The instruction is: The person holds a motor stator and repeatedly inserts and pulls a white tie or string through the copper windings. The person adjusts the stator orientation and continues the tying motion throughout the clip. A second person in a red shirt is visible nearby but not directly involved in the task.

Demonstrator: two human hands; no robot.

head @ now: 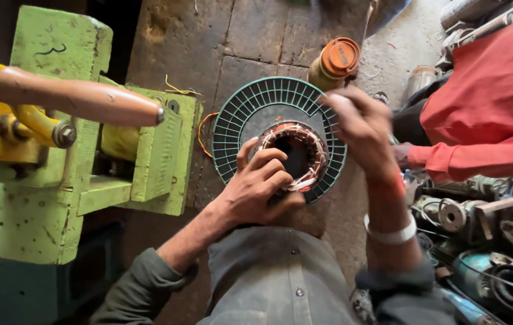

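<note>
A round motor stator with copper windings and white ties sits in the middle of a teal slotted fan cover on the stone floor. My left hand grips the stator's near left rim, fingers curled over its edge. My right hand is raised over the stator's right side, blurred, fingers pinched together; whether it holds a thin wire I cannot tell.
A green metal press with a yellow lever and brown handle stands at left. An orange-capped bottle stands behind the cover. A person in a red sleeve works at right, above several motor parts.
</note>
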